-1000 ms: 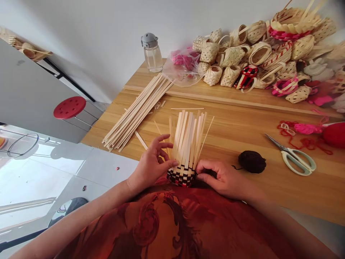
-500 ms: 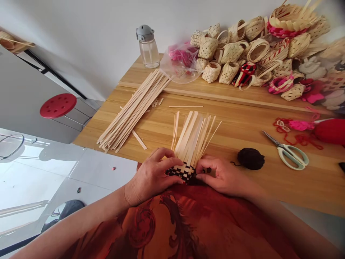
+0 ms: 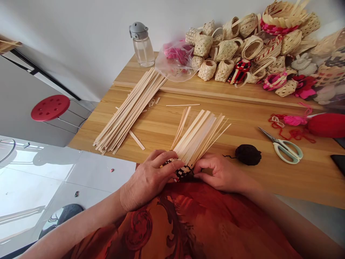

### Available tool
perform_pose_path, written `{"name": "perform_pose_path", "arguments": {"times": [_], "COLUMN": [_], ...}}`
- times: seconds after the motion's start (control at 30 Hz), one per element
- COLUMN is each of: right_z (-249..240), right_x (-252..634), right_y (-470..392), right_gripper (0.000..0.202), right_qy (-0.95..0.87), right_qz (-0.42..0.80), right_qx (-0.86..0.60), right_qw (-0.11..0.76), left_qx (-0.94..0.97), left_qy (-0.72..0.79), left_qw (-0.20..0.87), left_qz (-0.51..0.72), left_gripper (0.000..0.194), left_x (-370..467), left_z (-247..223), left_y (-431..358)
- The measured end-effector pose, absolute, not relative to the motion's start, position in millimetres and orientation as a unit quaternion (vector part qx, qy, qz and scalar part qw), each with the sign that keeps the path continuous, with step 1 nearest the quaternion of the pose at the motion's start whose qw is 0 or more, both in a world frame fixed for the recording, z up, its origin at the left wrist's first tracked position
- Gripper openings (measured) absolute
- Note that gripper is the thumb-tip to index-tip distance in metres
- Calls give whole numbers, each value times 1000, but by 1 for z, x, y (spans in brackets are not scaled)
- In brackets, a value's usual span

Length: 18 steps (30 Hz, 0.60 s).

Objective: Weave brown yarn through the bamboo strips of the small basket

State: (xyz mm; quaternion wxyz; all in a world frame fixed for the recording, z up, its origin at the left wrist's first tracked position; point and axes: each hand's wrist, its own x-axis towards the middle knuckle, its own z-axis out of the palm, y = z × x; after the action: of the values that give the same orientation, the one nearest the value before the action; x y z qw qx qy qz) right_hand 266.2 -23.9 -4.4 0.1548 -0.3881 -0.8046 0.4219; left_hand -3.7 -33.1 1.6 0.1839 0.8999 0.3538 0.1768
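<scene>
A small half-woven basket with a black-and-pale checked band is held at the table's front edge, against my clothing. Its loose pale strips fan upward and to the right over the table. My left hand grips the woven part from the left, fingers over the front, hiding much of the band. At the band's right edge, my right hand is closed, thumb and forefinger pinching a dark strand of yarn. Right of that hand lies a ball of black yarn, its tail running toward the hand.
A bundle of flat wooden strips lies left on the table. Scissors and red yarn sit at right. Behind stand a water bottle, a plastic bag and several small woven baskets. A red stool stands left.
The basket has tilted, so its loose strips lean further right. My left fingers now reach further over the band. The whole view has shifted slightly; my right hand stays at the band's right edge.
</scene>
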Motion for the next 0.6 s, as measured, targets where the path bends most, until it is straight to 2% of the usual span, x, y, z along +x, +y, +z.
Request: {"name": "perform_pose_path", "arguments": {"times": [0.23, 0.37, 0.4, 0.6], "right_z": [-2, 5, 7, 22], "right_x": [264, 262, 262, 259], "right_y": [-32, -32, -32, -33], "right_gripper": [4, 1, 2, 7], "right_qy": [-763, -748, -742, -686], "right_qz": [430, 448, 455, 535], "right_qx": [-443, -440, -443, -444], "right_qw": [191, 213, 215, 214], "left_qx": [887, 875, 869, 815], "left_qy": [369, 374, 377, 414], "left_qw": [190, 210, 225, 338], "left_qz": [200, 225, 227, 226], "left_gripper": [35, 67, 70, 51], "left_x": [0, 2, 2, 4], "left_z": [7, 8, 8, 4], "left_y": [-31, -30, -30, -33]}}
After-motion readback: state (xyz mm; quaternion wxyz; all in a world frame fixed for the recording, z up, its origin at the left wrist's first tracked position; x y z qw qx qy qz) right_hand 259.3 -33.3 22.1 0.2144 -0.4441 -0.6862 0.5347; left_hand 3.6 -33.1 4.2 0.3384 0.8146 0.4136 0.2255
